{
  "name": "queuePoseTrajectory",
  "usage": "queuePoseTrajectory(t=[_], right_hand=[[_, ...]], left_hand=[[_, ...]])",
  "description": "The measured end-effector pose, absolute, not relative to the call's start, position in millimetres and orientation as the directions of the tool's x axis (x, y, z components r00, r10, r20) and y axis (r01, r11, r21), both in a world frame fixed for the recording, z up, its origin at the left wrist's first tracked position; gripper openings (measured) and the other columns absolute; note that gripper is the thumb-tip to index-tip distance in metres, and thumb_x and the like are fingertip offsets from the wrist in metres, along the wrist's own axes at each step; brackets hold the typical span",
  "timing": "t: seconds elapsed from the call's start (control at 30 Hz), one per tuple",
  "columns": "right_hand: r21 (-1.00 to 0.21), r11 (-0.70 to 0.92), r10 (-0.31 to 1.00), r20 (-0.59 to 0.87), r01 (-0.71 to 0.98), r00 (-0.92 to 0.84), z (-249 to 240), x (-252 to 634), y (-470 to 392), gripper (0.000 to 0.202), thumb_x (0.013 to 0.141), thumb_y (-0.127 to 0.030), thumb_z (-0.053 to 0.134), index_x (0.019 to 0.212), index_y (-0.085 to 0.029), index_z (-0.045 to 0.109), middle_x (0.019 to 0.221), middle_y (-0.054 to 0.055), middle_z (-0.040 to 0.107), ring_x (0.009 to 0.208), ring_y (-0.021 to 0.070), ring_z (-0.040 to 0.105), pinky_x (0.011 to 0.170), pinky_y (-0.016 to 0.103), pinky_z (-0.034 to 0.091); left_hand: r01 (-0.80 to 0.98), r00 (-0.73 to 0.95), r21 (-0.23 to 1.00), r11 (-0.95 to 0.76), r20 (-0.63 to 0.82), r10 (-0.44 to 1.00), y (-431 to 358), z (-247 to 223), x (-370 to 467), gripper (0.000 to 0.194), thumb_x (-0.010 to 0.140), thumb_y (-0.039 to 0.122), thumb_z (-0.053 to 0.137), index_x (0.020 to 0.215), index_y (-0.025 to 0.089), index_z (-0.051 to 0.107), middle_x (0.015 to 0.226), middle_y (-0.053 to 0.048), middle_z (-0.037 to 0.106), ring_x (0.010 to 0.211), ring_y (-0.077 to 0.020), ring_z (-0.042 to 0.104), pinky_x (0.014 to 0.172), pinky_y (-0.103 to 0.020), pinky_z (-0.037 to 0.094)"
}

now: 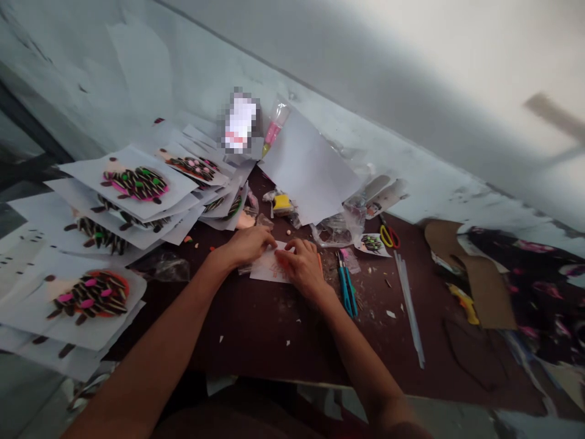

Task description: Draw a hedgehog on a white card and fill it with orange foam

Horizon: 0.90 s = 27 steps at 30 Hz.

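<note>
My left hand [249, 244] and my right hand [302, 266] rest together on a small white sheet [265, 269] with orange marks, lying on the dark brown table [256, 329]. Both hands press down on the sheet, fingers curled; the left holds its far edge, the right covers its right half. What the fingertips pinch is hidden. Blue-handled scissors [347, 286] lie just right of my right hand.
Stacks of white sheets with striped, pink- and green-dotted craft shapes [136, 183] fill the left side. A large blank sheet [307, 166], plastic bags, small red-and-yellow scissors [390, 236], clear glue sticks [409, 305], brown cardboard [479, 274] and a yellow tool [464, 302] lie to the right.
</note>
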State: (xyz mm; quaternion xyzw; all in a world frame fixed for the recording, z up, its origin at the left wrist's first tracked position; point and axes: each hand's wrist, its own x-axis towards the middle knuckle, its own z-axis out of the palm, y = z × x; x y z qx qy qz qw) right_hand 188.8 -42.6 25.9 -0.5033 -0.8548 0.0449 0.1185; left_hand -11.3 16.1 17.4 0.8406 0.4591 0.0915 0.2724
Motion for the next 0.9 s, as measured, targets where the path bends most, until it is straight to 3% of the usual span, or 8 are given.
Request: queuePoseTrajectory(t=[0.2,0.37,0.5,0.7,0.9], right_hand=[[-0.207,0.466,0.874,0.260,0.860,-0.410,23.1,195.6,-49.3,0.034,0.094,-0.006,0.055,0.112,-0.027,0.076,0.106,0.006,0.065,0.095,0.0196,0.052,0.087,0.034,0.035],[-0.023,0.558,0.806,0.252,0.829,-0.536,26.2,199.6,-58.3,0.035,0.095,-0.013,0.058,0.120,-0.033,0.073,0.111,0.007,0.064,0.097,0.0220,0.048,0.090,0.037,0.033],[0.059,0.587,0.783,0.215,0.808,-0.584,26.4,201.8,-57.3,0.038,0.096,-0.016,0.059,0.126,-0.036,0.069,0.115,0.006,0.063,0.099,0.0222,0.046,0.091,0.038,0.032],[0.106,0.619,0.755,0.193,0.778,-0.627,25.3,206.3,-52.0,0.031,0.098,-0.018,0.056,0.120,-0.034,0.071,0.113,0.006,0.062,0.098,0.0222,0.046,0.094,0.039,0.031],[0.071,0.611,0.769,0.185,0.789,-0.612,25.8,208.5,-51.2,0.029,0.098,-0.017,0.055,0.117,-0.032,0.072,0.113,0.006,0.062,0.098,0.0222,0.046,0.093,0.039,0.032]], left_hand=[[0.727,0.558,0.537,-0.429,-0.098,0.824,15.2,18.0,-11.1,0.035,0.089,0.013,0.052,0.112,0.025,0.076,0.131,-0.008,0.067,0.116,-0.0249,0.063,0.098,-0.034,0.048],[0.716,0.559,0.546,-0.435,-0.076,0.826,13.9,20.1,-10.9,0.039,0.090,0.012,0.050,0.116,0.027,0.074,0.136,-0.006,0.065,0.120,-0.0235,0.061,0.099,-0.033,0.047],[0.705,0.595,0.526,-0.475,-0.076,0.800,14.6,20.6,-12.1,0.039,0.089,0.012,0.052,0.116,0.028,0.075,0.136,-0.006,0.063,0.118,-0.0226,0.061,0.098,-0.032,0.047],[0.701,0.615,0.531,-0.476,-0.113,0.780,14.6,21.9,-13.3,0.043,0.089,0.009,0.050,0.117,0.030,0.075,0.128,-0.006,0.066,0.102,-0.0190,0.064,0.089,-0.028,0.046],[0.703,0.617,0.544,-0.459,-0.145,0.773,14.0,25.7,-13.0,0.045,0.089,0.009,0.049,0.119,0.029,0.075,0.131,-0.007,0.065,0.099,-0.0193,0.064,0.088,-0.029,0.045]])
